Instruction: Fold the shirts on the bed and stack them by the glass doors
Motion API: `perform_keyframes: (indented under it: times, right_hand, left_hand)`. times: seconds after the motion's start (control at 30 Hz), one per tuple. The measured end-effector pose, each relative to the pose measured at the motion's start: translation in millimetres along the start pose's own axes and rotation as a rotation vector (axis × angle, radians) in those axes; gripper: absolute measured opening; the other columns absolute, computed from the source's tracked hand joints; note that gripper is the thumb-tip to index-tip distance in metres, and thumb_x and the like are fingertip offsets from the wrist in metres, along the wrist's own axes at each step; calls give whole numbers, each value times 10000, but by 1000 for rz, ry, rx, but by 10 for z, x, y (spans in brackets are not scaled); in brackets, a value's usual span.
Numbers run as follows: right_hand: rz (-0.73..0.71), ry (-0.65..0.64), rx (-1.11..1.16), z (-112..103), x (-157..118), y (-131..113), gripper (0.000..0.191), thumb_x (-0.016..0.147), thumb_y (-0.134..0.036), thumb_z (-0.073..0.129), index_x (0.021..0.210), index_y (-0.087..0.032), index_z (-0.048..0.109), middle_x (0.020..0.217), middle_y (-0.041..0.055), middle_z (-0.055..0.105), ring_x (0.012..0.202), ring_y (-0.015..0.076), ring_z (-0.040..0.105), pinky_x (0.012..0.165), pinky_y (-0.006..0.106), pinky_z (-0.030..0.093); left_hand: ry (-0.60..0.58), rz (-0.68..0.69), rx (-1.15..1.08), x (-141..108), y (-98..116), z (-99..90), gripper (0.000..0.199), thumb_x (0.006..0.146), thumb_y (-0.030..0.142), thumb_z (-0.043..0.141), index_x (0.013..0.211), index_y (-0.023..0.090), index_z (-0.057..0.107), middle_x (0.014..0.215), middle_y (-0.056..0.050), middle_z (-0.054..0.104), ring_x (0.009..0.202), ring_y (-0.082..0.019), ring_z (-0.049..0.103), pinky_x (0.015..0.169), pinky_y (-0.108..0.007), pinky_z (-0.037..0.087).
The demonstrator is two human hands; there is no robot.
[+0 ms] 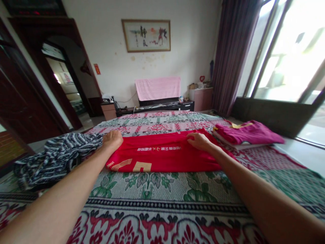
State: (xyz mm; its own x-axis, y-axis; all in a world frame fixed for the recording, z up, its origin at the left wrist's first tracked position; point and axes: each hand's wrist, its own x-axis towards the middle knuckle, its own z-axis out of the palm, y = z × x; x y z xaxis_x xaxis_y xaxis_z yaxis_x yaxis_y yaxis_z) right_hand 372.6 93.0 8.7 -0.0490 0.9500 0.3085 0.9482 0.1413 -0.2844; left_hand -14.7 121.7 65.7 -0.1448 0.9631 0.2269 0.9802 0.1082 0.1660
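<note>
A red printed T-shirt (162, 157), folded into a long flat strip, lies across the patterned bedspread (167, 186). White characters and pale gold shapes show on its upper face. My left hand (112, 139) is closed on the strip's left end, its fingers curled around the cloth. Farther right, my right hand (199, 141) rests on the strip near its far edge, with the fingertips bent in and pinching the fabric. Some cloth of the shirt spreads past my right wrist.
A rumpled black-and-white striped garment (58, 154) lies at the left. Folded magenta clothing (250, 133) is stacked at the right. Beyond the bed stand a low black cabinet (186, 105) and a pink cloth (157, 88) draped over something. A window (284, 57) is on the right.
</note>
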Motion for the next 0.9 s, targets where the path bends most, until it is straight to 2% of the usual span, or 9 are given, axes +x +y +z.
perform_keyframes:
  times: [0.1, 0.17, 0.27, 0.37, 0.43, 0.53, 0.63, 0.77, 0.9]
  right_hand:
    - [-6, 12, 3, -26, -11, -13, 298, 787, -205, 504, 1003, -201, 710, 983, 66, 722, 901, 209, 656, 798, 260, 464]
    - [-1, 21, 8, -49, -27, -15, 291, 789, -207, 511, 1000, -210, 712, 997, 60, 722, 917, 213, 656, 807, 259, 466]
    - [3, 42, 19, -81, -45, -15, 302, 789, -216, 515, 1016, -222, 713, 1009, 52, 723, 939, 216, 655, 823, 257, 467]
    - [5, 72, 30, -107, -52, -45, 320, 792, -218, 505, 1037, -223, 710, 1017, 45, 722, 963, 210, 650, 844, 252, 460]
    - [-4, 78, 40, -115, -55, -104, 332, 796, -209, 493, 1051, -218, 706, 1021, 44, 722, 963, 205, 650, 847, 251, 458]
    - [-85, 91, 74, -87, -54, -279, 333, 799, -193, 481, 1044, -222, 705, 1016, 40, 722, 946, 198, 654, 834, 251, 460]
    - [-252, 75, 127, 2, -16, -571, 306, 791, -180, 497, 1004, -230, 710, 1007, 29, 719, 925, 185, 653, 809, 242, 461]
    - [-428, -2, 126, 180, 128, -1076, 266, 792, -161, 519, 960, -214, 719, 969, 37, 718, 927, 179, 639, 817, 242, 447]
    - [-447, -72, 113, 377, 319, -1498, 221, 807, -232, 554, 960, -215, 712, 946, 46, 708, 905, 174, 625, 794, 249, 436]
  left_hand:
    - [18, 37, 79, -59, 577, 28, 284, 816, 233, 471, 890, 59, 683, 966, -218, 682, 958, -324, 628, 755, -388, 480]
    - [-34, 170, 77, -121, 899, 23, 327, 812, 336, 499, 934, 106, 697, 966, -177, 697, 954, -283, 634, 771, -339, 475]
    - [18, 316, 25, -196, 1092, -74, 408, 800, 484, 496, 996, 189, 699, 983, -113, 711, 949, -246, 633, 791, -307, 463]
    - [118, 268, 53, -219, 908, -181, 382, 818, 472, 445, 909, 225, 722, 958, -75, 720, 919, -231, 634, 770, -295, 458]
    - [84, 228, 104, -223, 659, -174, 343, 805, 409, 449, 833, 221, 734, 910, -76, 726, 881, -240, 641, 732, -295, 454]
    - [-22, 211, 87, -260, 276, -10, 299, 769, 364, 484, 831, 224, 740, 838, -64, 729, 828, -237, 650, 679, -278, 433]
    - [-88, 290, -102, -342, 42, 240, 322, 774, 427, 497, 830, 216, 734, 799, -31, 723, 771, -189, 642, 645, -243, 410]
    - [-72, 452, -254, -463, -19, 444, 304, 793, 409, 504, 829, 216, 736, 840, -27, 711, 786, -167, 621, 706, -241, 419]
    - [8, 549, -166, -561, 34, 429, 361, 821, 490, 487, 824, 249, 755, 846, -56, 669, 815, -188, 598, 742, -282, 426]
